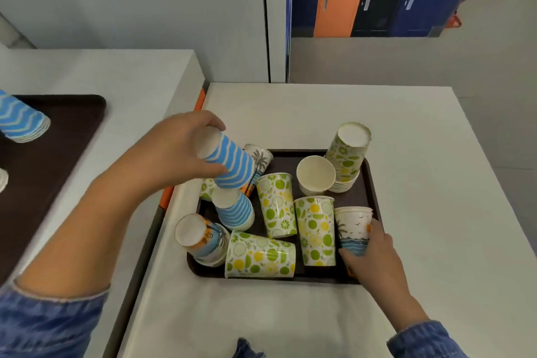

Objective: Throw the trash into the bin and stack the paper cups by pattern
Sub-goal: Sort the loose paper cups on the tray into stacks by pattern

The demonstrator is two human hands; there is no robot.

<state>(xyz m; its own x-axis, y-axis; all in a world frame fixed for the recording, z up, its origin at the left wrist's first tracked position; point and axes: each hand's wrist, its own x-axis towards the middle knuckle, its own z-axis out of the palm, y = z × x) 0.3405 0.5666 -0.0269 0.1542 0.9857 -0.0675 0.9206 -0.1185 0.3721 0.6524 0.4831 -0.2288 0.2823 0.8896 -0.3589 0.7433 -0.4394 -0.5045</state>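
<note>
My left hand (177,151) grips an upside-down blue wave-striped cup (232,164), lifted above the dark tray (370,183). My right hand (374,253) holds an upright palm-and-sea cup (353,227) at the tray's right front corner. On the tray stand another inverted blue wave cup (234,209), an inverted palm cup stack (200,238), several lime-and-lemon cups (277,205), one lying on its side (260,256), an inverted lime stack (347,154) and an open white cup (315,173).
A second dark tray (58,139) lies on the left table and carries an inverted stack of blue wave cups (20,119). A gap with an orange strip (167,195) separates the two white tables. Lockers stand far behind.
</note>
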